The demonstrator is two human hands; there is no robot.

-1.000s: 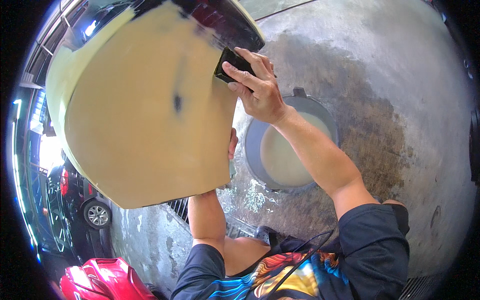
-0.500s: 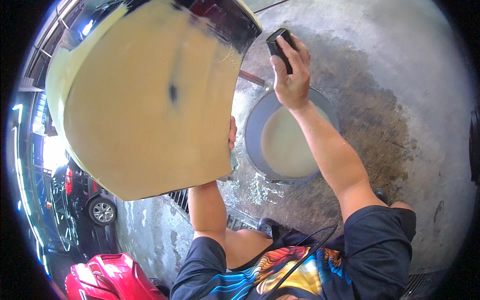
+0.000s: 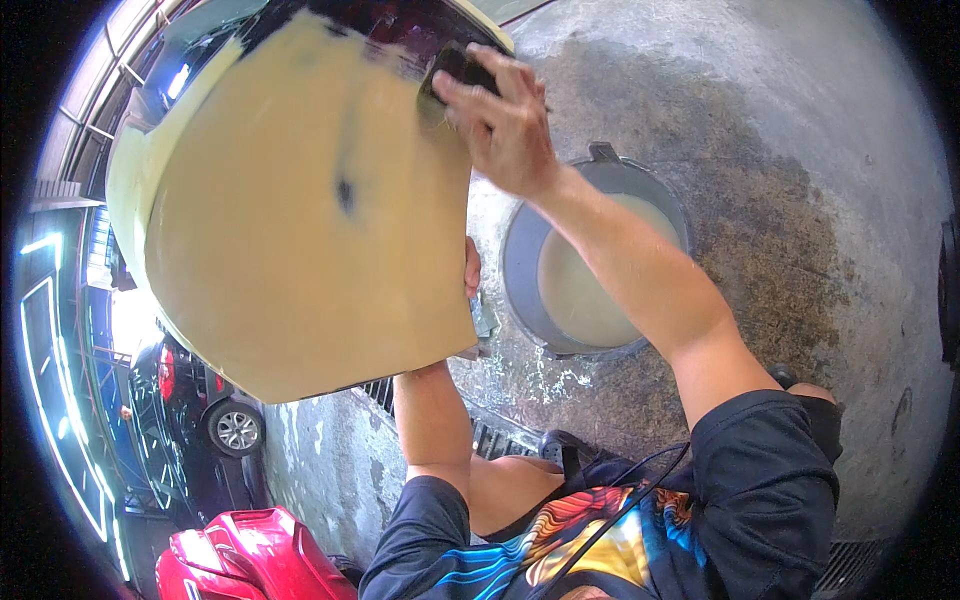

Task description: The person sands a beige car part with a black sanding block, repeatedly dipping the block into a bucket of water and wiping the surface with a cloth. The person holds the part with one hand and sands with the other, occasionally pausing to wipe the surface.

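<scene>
— What are the right hand's point(image 3: 505, 125) fingers doing?
— Gripping the black block point(image 3: 462, 68) at the tan panel's point(image 3: 300, 230) upper-right edge, seemingly rubbing; the next stroke is probably calling for flat pressure.
— Left hand point(image 3: 472, 268)?
— Mostly hidden; can't tell.

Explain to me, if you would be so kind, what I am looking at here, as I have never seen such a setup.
There is no machine: these are a person's own bare hands, seen from above by a wide fisheye camera worn on the head, so straight edges bend near the rim. The right hand grips a dark block at the upper right of a large, curved beige panel, which has a small dark smudge. The left hand is mostly hidden behind the panel, showing only at its right edge. On the floor stands a grey bucket holding cloudy liquid. At the left is a dark car.
</scene>
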